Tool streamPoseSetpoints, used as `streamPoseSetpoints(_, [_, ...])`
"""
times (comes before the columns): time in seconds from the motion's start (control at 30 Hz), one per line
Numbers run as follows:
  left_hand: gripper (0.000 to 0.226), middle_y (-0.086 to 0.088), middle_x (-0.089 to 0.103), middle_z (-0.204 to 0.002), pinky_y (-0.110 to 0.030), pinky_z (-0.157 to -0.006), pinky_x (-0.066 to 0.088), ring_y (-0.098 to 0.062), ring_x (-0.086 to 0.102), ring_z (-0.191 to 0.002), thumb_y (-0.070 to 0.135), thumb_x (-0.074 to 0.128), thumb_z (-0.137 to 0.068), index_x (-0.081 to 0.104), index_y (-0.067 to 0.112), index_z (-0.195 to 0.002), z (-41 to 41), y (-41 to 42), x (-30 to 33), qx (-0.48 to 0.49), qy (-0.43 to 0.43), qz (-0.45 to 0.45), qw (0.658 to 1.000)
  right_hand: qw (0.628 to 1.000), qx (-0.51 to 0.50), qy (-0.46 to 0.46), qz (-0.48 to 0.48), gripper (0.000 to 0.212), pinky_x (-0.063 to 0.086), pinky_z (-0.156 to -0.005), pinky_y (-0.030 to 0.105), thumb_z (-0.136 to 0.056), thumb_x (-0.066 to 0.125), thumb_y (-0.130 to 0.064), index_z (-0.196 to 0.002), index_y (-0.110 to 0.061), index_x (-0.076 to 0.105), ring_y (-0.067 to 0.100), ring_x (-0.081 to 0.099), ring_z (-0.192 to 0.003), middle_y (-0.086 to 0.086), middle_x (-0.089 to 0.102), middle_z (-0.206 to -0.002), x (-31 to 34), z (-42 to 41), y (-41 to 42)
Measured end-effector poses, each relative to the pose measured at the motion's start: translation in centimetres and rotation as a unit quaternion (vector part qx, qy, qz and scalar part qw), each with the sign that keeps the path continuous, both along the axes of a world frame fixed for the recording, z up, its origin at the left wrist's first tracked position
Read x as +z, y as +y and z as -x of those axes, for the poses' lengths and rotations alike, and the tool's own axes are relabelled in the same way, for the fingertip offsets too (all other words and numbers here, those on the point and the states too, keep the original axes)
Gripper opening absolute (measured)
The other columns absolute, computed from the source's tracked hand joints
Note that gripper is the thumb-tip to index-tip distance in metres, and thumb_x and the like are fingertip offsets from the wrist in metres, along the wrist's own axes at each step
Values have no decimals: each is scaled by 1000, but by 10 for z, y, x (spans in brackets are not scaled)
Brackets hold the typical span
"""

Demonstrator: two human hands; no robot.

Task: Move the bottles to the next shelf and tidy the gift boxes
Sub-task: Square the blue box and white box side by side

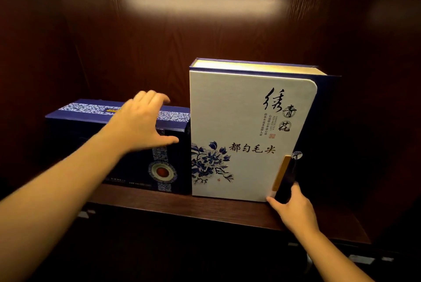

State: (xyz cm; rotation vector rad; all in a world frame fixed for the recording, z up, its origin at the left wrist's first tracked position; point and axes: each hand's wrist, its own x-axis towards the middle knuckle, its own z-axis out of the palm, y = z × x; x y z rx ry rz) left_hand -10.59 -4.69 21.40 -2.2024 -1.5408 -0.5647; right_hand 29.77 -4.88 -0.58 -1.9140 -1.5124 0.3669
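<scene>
Dark wood all round: shelf [205, 207] under two gift boxes, back panel behind, glare smeared across the top. Below the shelf edge, almost black, nothing legible but a few pale tags. No bottles anywhere in view.

Navy gift box [95, 145] lying low on the left, blue-and-white patterned band across lid and front, round medallion near the bottom; small print along its base too dim to read, much of its front covered by the forearm. White gift box [239, 136] standing upright just beside it, sides touching, blue flower and black calligraphy on the front, dark blue flap and tan clasp at its right edge; right side lost in shadow.

Left hand [143, 122] spread wide over the navy box's top front corner, fingers blurred, thumb out against the front face, nothing gripped. Right hand [293, 208] at the white box's lower right corner, thumb and fingers pinching the dark flap's bottom end.
</scene>
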Motion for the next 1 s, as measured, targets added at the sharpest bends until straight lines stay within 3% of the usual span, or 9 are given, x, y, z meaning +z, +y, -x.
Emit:
streamPoseSetpoints(0.1, [135,-5,28,-160,-56,-116,29,-27,21,-148,85,74,-51,22,19,-157,7,34,17,52,92,133,985,1000,-14,-12,18,65,42,-60,31,-76,79,-52,-119,-17,45,31,65,-92,6,65,-104,-1,1,2])
streamPoseSetpoints(0.2, [151,-2,10,-167,-61,-120,8,-21,2,-154,86,78,-40,8,26,-160,5,62,26,58,105,267,956,1000,-11,-4,15,69,44,-62,32,-76,81,-50,-126,-16,47,31,66,-96,7,67,-111,-1,2,2])
streamPoseSetpoints(0.27, [154,0,18,-165,-62,-119,13,-23,13,-153,84,82,-35,11,27,-160,3,72,28,52,93,316,943,1000,-10,-1,11,69,44,-64,32,-75,81,-50,-126,-17,47,32,65,-98,7,68,-112,0,2,2])
streamPoseSetpoints(0.33, [152,2,32,-156,-54,-117,29,-25,33,-144,80,86,-33,17,26,-158,2,79,25,29,60,343,937,1000,-14,-2,12,67,43,-63,32,-75,81,-50,-123,-17,47,32,65,-98,8,67,-112,2,3,1])
streamPoseSetpoints(0.4, [150,3,39,-147,-47,-113,37,-23,42,-136,79,86,-30,23,25,-155,4,82,20,6,34,344,938,1000,-11,5,5,59,43,-62,32,-75,82,-49,-113,-24,45,30,66,-96,6,68,-109,3,4,-1])
streamPoseSetpoints(0.6, [150,6,41,-153,-43,-113,39,-20,44,-136,80,86,-27,28,27,-154,9,83,16,-13,0,325,946,1000,6,28,-1,54,45,-64,31,-75,82,-46,-108,-32,42,28,66,-95,-8,56,-91,8,5,-5])
streamPoseSetpoints(1.0, [149,6,41,-154,-45,-112,40,-20,44,-136,78,88,-28,29,26,-154,-5,79,20,-16,2,336,942,999,4,32,-12,54,43,-61,29,-74,83,-47,-106,-34,41,23,64,-86,-18,49,-84,5,6,-5])
